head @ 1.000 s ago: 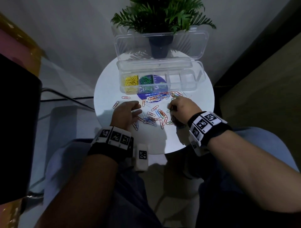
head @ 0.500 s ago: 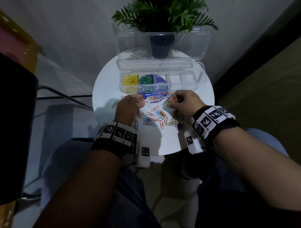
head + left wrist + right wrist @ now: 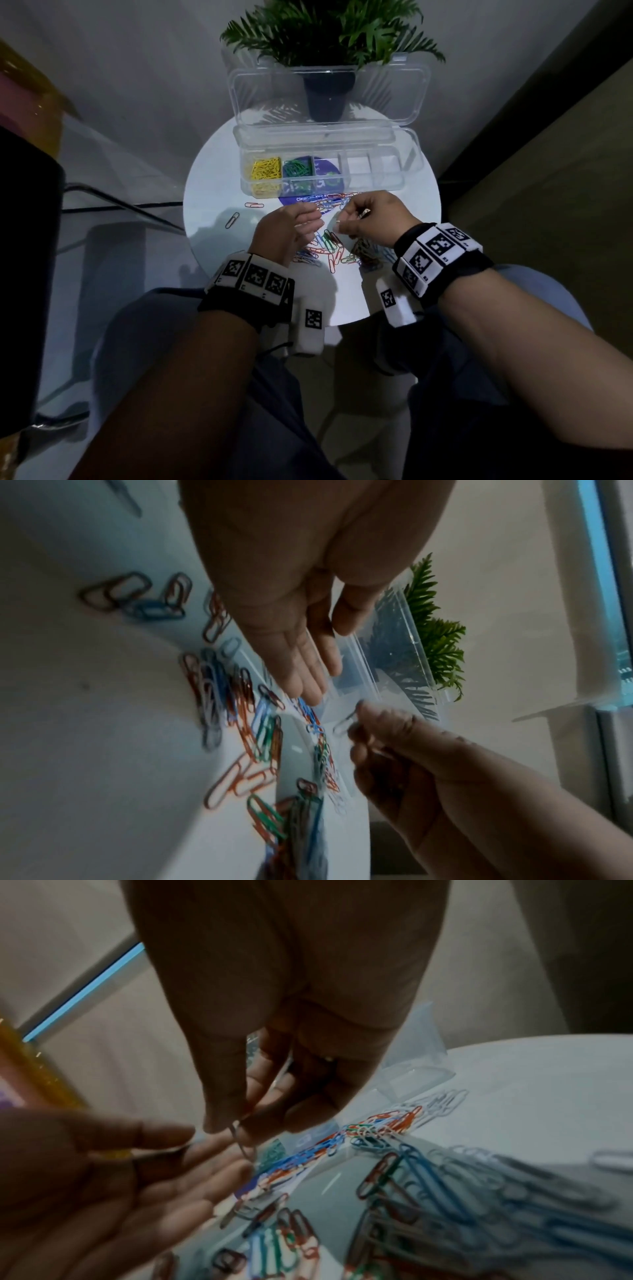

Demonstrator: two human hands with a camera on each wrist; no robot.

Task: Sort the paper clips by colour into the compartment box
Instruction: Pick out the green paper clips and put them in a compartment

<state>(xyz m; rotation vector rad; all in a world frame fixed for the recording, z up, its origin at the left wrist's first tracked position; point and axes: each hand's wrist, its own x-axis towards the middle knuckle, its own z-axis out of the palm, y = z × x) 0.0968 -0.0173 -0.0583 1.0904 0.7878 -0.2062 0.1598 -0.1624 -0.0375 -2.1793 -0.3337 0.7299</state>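
Note:
A clear compartment box [image 3: 373, 171] stands open at the back of the round white table [image 3: 212, 192]. Its leftmost cell holds yellow clips [image 3: 265, 169]; the cell beside it holds green clips [image 3: 297, 168]. A mixed pile of paper clips [image 3: 329, 246] in red, blue, green and white lies in front of the box. My right hand [image 3: 346, 219] hovers above the pile and pinches a pale grey clip [image 3: 244, 1144] between thumb and fingertips. My left hand [image 3: 301, 222] is held just left of it, flat with straight fingers [image 3: 304, 680], and holds nothing.
The box lid [image 3: 394, 92] stands up behind the cells, with a potted plant [image 3: 329, 85] behind it. Two stray clips, a red clip [image 3: 254, 205] and a dark clip [image 3: 232, 220], lie at the table's left. My knees sit under the near table edge.
Both hands have lifted off the pile and come together near the box front. The right hand now pinches a clip, and the left has opened flat beside it.

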